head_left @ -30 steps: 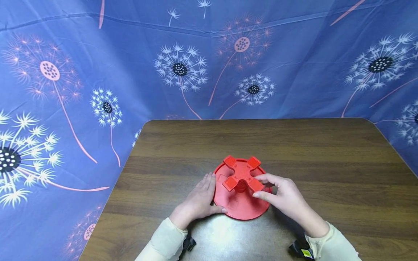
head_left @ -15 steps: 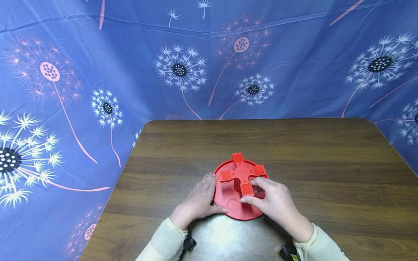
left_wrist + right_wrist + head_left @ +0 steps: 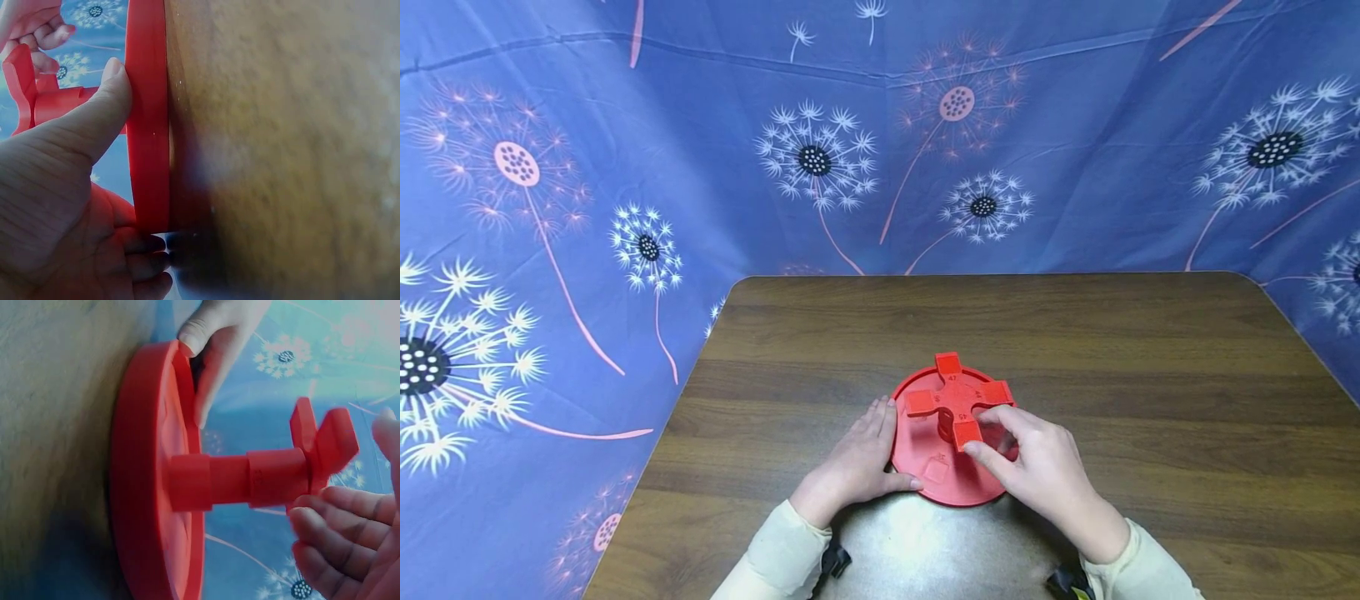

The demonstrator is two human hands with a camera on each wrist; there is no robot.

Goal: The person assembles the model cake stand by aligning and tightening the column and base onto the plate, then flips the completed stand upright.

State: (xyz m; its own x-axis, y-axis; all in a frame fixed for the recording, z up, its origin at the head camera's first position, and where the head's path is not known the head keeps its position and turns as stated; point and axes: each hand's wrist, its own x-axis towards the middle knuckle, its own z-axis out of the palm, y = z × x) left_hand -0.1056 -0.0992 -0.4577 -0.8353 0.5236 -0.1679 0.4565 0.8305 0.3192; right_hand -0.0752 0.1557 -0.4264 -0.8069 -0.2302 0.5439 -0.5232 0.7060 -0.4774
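Note:
A red round base [image 3: 970, 487] with a raised rim lies flat on the table. From its middle rises a stepped red post [image 3: 228, 481], topped by a red four-armed cross knob [image 3: 957, 398] with small numbers on its arms. My left hand [image 3: 853, 467] holds the base at its left edge, thumb over the near rim and fingers along the side. My right hand [image 3: 1048, 467] is around the cross knob's near arm marked 45. In the right wrist view its fingers [image 3: 337, 519] are at the knob, while the thumb stands apart from it.
The brown wood-grain table [image 3: 790, 333] extends around the base on all sides. Behind it and at its left hangs a blue cloth [image 3: 700, 125] printed with dandelions. Black wrist devices show below both cuffs.
The cross knob turned clockwise between the first and second frames, my right hand moving left with it. Since then the knob has stayed put and my right thumb has shifted slightly right. Left hand unchanged.

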